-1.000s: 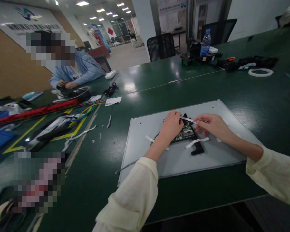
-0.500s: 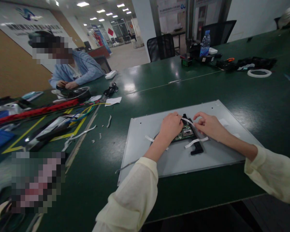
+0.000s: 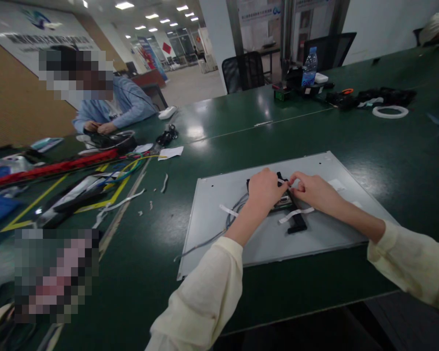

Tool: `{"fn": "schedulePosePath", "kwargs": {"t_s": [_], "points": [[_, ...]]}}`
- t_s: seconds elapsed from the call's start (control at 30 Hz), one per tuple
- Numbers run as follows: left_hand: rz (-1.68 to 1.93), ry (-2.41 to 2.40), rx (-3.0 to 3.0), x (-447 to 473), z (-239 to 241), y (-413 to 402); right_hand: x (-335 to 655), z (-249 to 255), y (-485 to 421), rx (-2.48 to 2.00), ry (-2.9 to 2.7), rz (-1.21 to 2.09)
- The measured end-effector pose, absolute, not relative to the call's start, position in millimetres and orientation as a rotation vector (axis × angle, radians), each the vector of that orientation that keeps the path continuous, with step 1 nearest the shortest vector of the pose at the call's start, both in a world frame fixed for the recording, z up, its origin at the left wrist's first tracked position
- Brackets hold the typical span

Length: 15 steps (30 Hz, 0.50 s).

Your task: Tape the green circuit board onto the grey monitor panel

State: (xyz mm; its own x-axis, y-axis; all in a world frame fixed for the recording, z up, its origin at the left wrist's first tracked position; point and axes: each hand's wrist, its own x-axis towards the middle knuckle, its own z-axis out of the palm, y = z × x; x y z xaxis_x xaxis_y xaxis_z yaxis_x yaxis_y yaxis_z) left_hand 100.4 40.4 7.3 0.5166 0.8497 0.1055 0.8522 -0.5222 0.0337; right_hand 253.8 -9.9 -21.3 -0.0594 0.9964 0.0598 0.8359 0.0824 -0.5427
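My left hand (image 3: 266, 191) is bent over a black bracket (image 3: 297, 225) with a green circuit board, hiding most of the board. Its fingers are closed at a white tape strip (image 3: 282, 181) that runs across the top of the bracket. From the other side my right hand (image 3: 312, 189) pinches near the strip's right end, and the fingertips of both hands nearly meet. A second tape strip (image 3: 296, 213) crosses the bracket's lower arm. Another strip (image 3: 228, 210) lies over a coiled grey cable (image 3: 205, 241) beside my left wrist. All of this rests on a light grey panel (image 3: 212, 195).
The panel lies on a green table (image 3: 219, 129). Tape scraps (image 3: 164, 183) and a red bar (image 3: 54, 168) are to the left. A tape roll (image 3: 390, 112) and a water bottle (image 3: 309, 68) stand farther back. Across the table sits a person in a blue sleeve (image 3: 133, 102).
My left hand has moved right along the strip, toward my right fingers. Less of the strip and board shows between the hands, while more of the grey cable is uncovered at left.
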Motion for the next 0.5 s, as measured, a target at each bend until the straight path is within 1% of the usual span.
{"fn": "schedulePosePath", "kwargs": {"t_s": [0.5], "points": [[-0.245,-1.480,-2.700,95,1,41,274,-26,-13,-1.670,-2.057,0.556]]}}
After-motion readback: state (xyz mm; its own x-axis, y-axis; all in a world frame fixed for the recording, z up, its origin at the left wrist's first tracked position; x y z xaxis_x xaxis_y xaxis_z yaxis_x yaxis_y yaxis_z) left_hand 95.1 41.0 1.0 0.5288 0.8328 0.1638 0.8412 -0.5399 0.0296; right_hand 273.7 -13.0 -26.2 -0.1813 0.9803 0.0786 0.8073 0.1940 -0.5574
